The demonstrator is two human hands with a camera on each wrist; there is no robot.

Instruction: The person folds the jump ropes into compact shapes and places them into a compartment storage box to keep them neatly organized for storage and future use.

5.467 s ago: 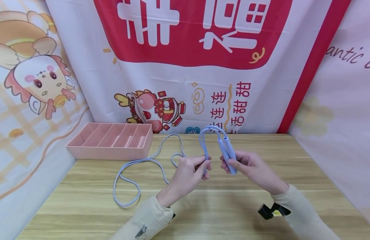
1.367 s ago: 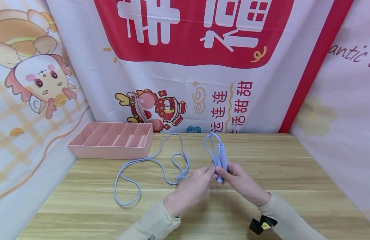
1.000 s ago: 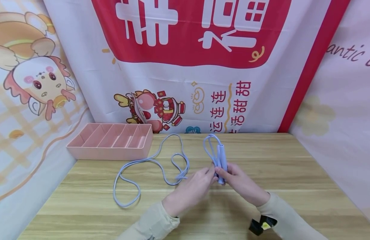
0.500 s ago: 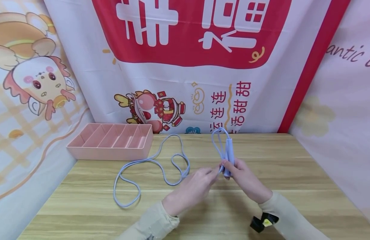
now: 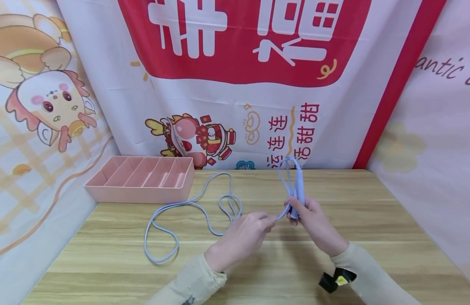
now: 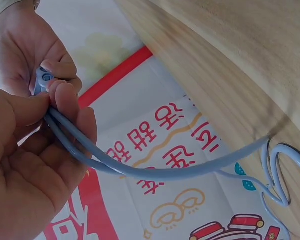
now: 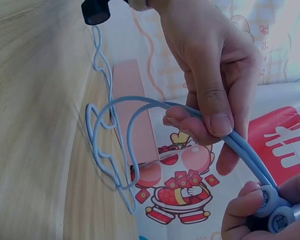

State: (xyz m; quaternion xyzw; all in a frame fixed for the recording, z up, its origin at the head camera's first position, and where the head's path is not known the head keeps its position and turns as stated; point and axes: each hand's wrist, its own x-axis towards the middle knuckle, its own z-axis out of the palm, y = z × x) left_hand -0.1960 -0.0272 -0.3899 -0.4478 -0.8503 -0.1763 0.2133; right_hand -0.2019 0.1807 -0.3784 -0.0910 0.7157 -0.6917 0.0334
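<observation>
My right hand grips the two light-blue handles of a jump rope, held side by side and upright above the table; their end caps show in the right wrist view. A loop of cord arches from the handle tops back down into that hand. Left of it, my left hand pinches a doubled strand of cord between thumb and fingers, and a short stretch runs across to the right hand. The remaining cord lies in loose loops on the table.
A pink tray with several compartments stands at the table's back left, close to the cord. Printed cloth hangs behind the wooden table and at both sides. A black device sits at the right wrist.
Over the last second the handles and right hand have moved right and upward, away from the left hand. Cord now shows between the hands. Earlier, the handles leaned left with two cord arches.
</observation>
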